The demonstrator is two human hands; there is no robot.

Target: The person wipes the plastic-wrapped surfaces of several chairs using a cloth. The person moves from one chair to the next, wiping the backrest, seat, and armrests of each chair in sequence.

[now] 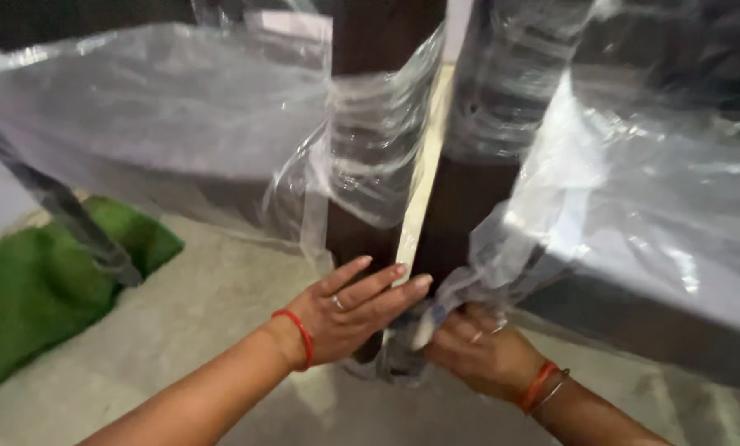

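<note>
Two dark wooden furniture panels (370,124) stand upright, wrapped in loose clear plastic film (180,107), with a pale wooden strip (423,182) between them. My left hand (349,310), with a red thread at the wrist and a ring, lies flat with fingers extended against the lower part of the left panel and the strip. My right hand (477,355), wearing an orange thread and a bangle, is closed on a bunch of plastic film (469,289) at the foot of the right panel (469,215).
A grey concrete floor (204,306) runs below. A green mat (31,289) lies at the left. A dark slanted bar wrapped in film (64,215) crosses in front of the mat. More film-covered dark furniture (659,248) fills the right side.
</note>
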